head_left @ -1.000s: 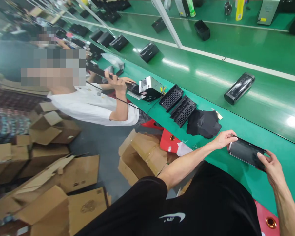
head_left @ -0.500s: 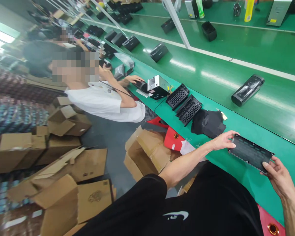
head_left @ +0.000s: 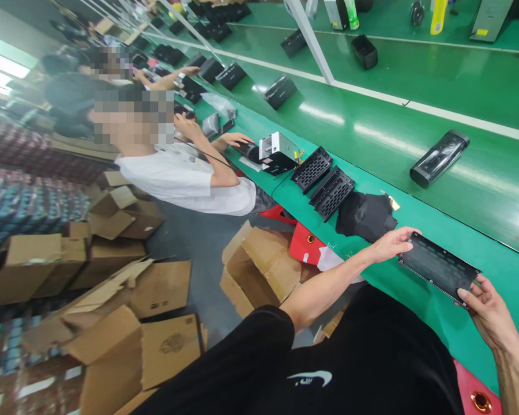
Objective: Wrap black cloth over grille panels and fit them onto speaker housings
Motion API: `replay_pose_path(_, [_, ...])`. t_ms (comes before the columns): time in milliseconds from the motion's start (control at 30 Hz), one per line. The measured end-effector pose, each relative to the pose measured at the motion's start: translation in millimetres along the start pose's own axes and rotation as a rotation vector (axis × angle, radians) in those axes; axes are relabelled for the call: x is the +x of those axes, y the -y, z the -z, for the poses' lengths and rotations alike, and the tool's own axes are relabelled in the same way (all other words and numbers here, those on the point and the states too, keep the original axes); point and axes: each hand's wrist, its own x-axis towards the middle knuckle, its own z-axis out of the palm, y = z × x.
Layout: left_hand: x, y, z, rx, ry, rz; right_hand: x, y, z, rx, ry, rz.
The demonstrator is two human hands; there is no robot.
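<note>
A flat black rectangular panel (head_left: 439, 265) is held tilted over the green table, between both hands. My left hand (head_left: 392, 244) grips its upper-left end, thumb on the face. My right hand (head_left: 486, 305) has hold of the lower-right end, its thumb also on the face. Rows of slots show faintly through the panel, and small tabs line its edges. To the left of the panel lies a pile of black sheets (head_left: 365, 216). Two black perforated frames (head_left: 332, 193) rest side by side beyond the pile.
A person in a white shirt (head_left: 168, 176) works at the left, a hand on a black part near a boxy device (head_left: 277, 153). A black speaker-like unit (head_left: 440, 158) lies on the green line (head_left: 372, 121). Open cardboard boxes (head_left: 259, 268) stand on the floor.
The panel and both hands have shifted slightly left and up. The black unit on the line has moved slightly right. Farther back, another person's arm now reaches toward the line.
</note>
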Motion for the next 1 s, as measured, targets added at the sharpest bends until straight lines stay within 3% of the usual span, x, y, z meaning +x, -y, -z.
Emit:
replay_pose_path(367, [4, 11, 4.2, 0.065, -0.027, -0.016, 3, -2, -1, 0.046, -0.011, -0.041])
replay_pose_path(1000, [0, -3, 10.0, 0.146, -0.025, -0.075, 7, -3, 1, 0.053, -0.076, -0.041])
